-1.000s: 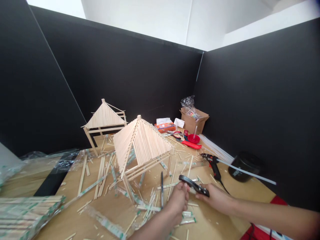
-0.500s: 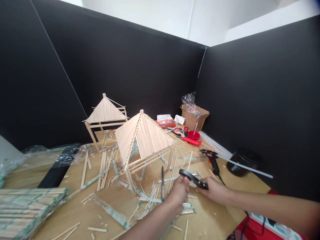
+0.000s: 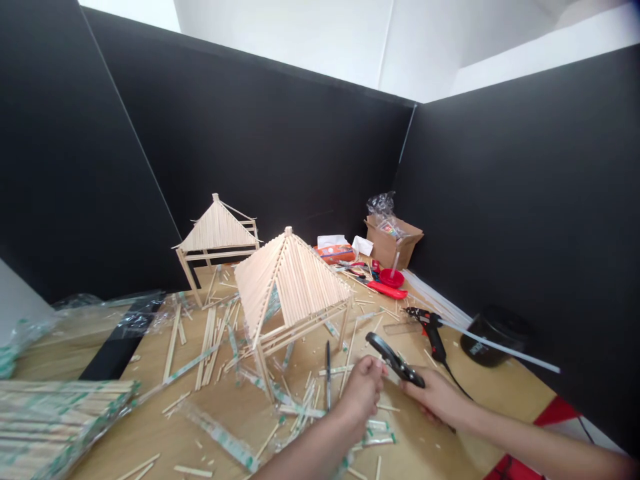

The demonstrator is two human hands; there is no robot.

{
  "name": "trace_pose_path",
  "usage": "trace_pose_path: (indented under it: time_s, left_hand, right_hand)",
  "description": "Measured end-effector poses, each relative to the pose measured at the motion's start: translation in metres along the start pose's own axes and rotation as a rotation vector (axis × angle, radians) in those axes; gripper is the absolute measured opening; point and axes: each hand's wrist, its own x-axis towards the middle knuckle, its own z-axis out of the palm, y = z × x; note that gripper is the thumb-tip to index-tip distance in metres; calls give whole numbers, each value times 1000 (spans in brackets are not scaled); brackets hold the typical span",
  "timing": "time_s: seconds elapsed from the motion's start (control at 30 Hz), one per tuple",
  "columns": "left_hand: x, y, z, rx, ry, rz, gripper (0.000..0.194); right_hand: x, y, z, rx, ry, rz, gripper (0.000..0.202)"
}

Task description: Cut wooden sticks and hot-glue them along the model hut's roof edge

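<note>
My right hand [image 3: 437,398] is wrapped round a dark cutting tool [image 3: 395,360] whose head points up and left. Just left of it, my left hand [image 3: 363,387] is closed in a pinch beside the tool; what its fingertips hold is too small to make out. Beyond my hands stands a stick-built model house [image 3: 305,287] with a peaked roof, a gap showing in its roof slats. A second such model [image 3: 217,230] stands behind it to the left. A black pen [image 3: 329,377] lies left of my left hand, among loose sticks and wrappers.
A glue gun [image 3: 433,333] and a black round container [image 3: 495,337] are at the right. Red-handled tools [image 3: 387,289], an orange packet [image 3: 336,253] and a cardboard box [image 3: 393,243] sit at the back. Wrapped stick bundles [image 3: 55,420] lie at the left.
The view has shifted slightly, so the scene sits a little lower and further right. Both hands remain close together, with the tool still in my right hand and slightly more apart from my left fingers.
</note>
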Motion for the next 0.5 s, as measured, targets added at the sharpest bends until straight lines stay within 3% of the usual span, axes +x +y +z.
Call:
trace_pose_path:
  time_s: [0.1, 0.23, 0.27, 0.3, 0.4, 0.5]
  left_hand:
    - [-15, 19, 0, 140, -72, 112, 26]
    - [-54, 55, -4, 310, -140, 361, 15]
    - [-65, 64, -6, 377, -143, 438, 16]
    - [-77, 72, -10, 577, -127, 599, 22]
    - [-109, 93, -26, 1010, 135, 928, 39]
    - [-139, 107, -51, 1203, 482, 1060, 47]
  right_hand:
    - [8, 6, -9, 9, 80, -5, 28]
    - [16, 4, -27, -56, 233, -92, 34]
    - [17, 3, -28, -80, 268, -105, 38]
    - [19, 2, -26, -102, 300, -113, 42]
    - [28, 3, -9, -150, 378, -122, 49]
    - [38, 3, 12, -169, 434, -138, 60]
